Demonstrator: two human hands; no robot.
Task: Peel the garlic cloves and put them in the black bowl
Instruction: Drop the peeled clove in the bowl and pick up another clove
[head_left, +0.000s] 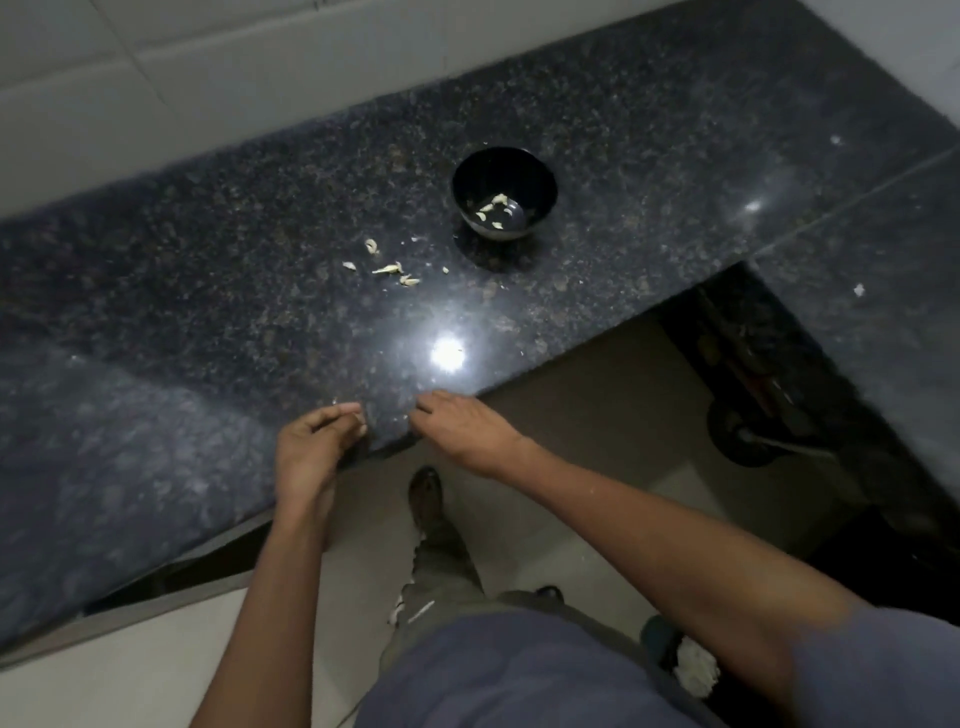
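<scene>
Our left hand (311, 447) curls loosely at the tabletop (208, 322) edge, our right hand (462, 426) lies flat just beside it; whether either holds anything we cannot tell. Farther back lie scattered peels (389, 267), then the bowl (504, 195) with a few cloves (493, 208) inside.

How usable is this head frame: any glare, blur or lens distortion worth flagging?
Head view: a bright glare spot sits on the polished counter, just beyond the left hand and right hand; both hands look slightly motion-blurred; the wide angle bends the counter edges; the black bowl and garlic scraps stay legible.
</scene>
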